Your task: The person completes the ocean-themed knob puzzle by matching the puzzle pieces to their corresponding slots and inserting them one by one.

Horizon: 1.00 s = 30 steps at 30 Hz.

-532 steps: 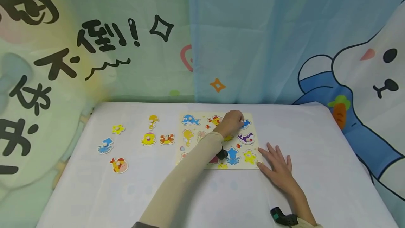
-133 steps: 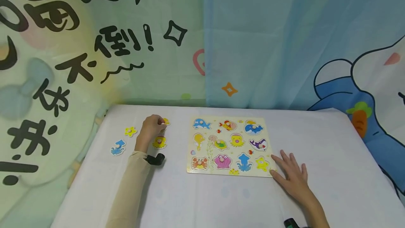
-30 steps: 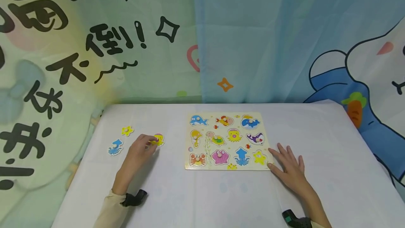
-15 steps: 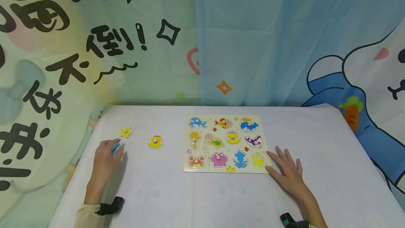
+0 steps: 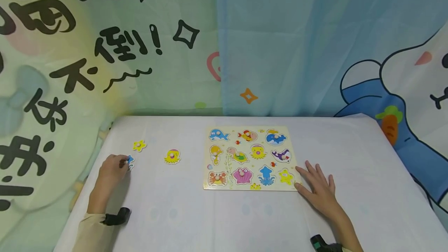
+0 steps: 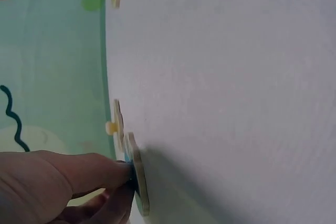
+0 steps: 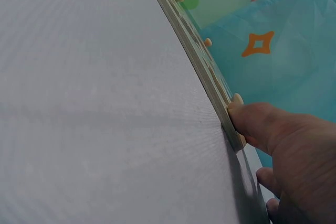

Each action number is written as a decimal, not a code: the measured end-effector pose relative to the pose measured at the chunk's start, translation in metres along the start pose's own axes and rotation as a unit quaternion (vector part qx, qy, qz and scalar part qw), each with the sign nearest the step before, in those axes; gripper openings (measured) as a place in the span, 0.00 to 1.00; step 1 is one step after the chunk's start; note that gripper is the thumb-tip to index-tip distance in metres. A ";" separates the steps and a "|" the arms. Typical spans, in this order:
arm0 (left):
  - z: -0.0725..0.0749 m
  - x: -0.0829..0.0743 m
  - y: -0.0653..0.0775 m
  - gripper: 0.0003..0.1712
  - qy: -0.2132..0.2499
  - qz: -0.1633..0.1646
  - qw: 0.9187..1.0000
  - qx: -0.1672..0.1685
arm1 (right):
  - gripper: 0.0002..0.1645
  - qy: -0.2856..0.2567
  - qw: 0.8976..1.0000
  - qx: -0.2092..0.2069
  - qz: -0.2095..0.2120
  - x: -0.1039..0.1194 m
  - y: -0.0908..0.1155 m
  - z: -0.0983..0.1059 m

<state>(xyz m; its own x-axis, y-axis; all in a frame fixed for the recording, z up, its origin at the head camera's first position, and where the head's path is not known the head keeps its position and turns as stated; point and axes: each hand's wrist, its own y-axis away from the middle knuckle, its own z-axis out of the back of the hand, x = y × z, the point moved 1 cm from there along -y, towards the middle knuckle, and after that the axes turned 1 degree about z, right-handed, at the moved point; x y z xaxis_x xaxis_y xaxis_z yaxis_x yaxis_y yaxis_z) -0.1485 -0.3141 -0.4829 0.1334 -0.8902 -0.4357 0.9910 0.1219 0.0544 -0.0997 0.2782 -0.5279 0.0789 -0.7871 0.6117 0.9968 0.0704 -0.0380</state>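
At the table's left side my left hand [image 5: 112, 170] pinches a blue squid puzzle piece [image 5: 131, 161] between thumb and fingers; the hand covers part of it. In the left wrist view the squid piece [image 6: 137, 179] stands edge-on at the fingertips. My right hand [image 5: 320, 188] lies with spread fingers at the lower right corner of the sea-animal puzzle board [image 5: 227, 188]. The right wrist view has the thumb [image 7: 257, 121] touching the board's edge [image 7: 202, 74]. Knobbed pieces sit in the board, among them a crab [image 5: 217, 179] and a seahorse [image 5: 216, 154].
A yellow star piece [image 5: 139, 146] lies just behind the left hand, and a yellow octopus piece [image 5: 172, 156] farther right, between that hand and the board. The white-covered table [image 5: 196, 221] ends at a printed curtain [image 5: 280, 49] behind.
My left hand has moved left from the octopus piece to the squid piece. Since the oldest frame, the fish, crab and seahorse pieces went from table to board. The right hand stays at the corner.
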 end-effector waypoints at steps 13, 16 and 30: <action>0.006 0.008 -0.001 0.12 -0.005 -0.049 0.999 0.007 | 0.34 0.001 1.000 -0.002 0.002 -0.001 0.000 -0.002; 0.007 0.004 0.002 0.10 -0.011 -0.076 0.997 -0.017 | 0.34 0.003 1.000 -0.004 0.002 -0.001 0.000 -0.001; 0.015 -0.047 0.018 0.05 -0.020 -0.172 0.981 -0.092 | 0.34 0.004 1.000 0.001 0.000 -0.001 0.000 0.001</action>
<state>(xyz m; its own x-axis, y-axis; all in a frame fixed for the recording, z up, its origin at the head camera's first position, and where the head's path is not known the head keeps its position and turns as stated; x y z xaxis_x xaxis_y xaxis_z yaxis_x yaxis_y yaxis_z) -0.1364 -0.2769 -0.4476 -0.2052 -0.9084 -0.3643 0.9603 -0.1152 -0.2539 -0.0996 0.2798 -0.5283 0.0784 -0.7917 0.6058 0.9968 0.0716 -0.0354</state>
